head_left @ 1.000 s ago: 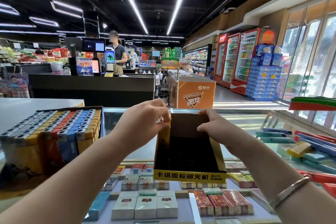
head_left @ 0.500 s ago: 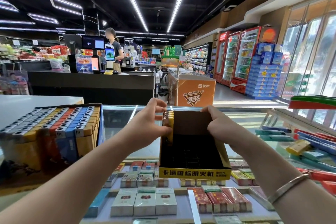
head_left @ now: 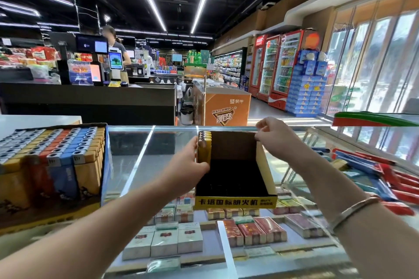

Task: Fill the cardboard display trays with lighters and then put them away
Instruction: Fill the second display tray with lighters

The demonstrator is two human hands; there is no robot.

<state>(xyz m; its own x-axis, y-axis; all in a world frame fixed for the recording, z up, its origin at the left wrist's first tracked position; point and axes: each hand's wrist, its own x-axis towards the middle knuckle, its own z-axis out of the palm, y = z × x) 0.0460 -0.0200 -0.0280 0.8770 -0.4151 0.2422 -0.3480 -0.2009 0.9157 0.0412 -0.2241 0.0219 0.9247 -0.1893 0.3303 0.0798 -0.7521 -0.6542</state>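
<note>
A yellow cardboard display tray (head_left: 235,201) with a black inside stands on the glass counter in front of me. A few yellow lighters (head_left: 204,147) stand upright in its far left corner. My left hand (head_left: 186,165) grips the tray's left wall, thumb inside against the lighters. My right hand (head_left: 275,137) is at the tray's far right corner with curled fingers; whether it pinches the rim is unclear. A full tray of grey, yellow, red and blue lighters (head_left: 52,158) sits to the left.
The glass counter (head_left: 145,149) covers rows of cigarette packs (head_left: 165,242). Loose cartons (head_left: 371,172) lie at the right. Beyond the counter are an orange freezer (head_left: 224,108), a checkout desk with a person (head_left: 118,52) and drink fridges (head_left: 278,65).
The lighters now stand lower in the tray's left corner. My left hand slid down onto the tray's side wall. My right hand lifted from the right wall to the far corner.
</note>
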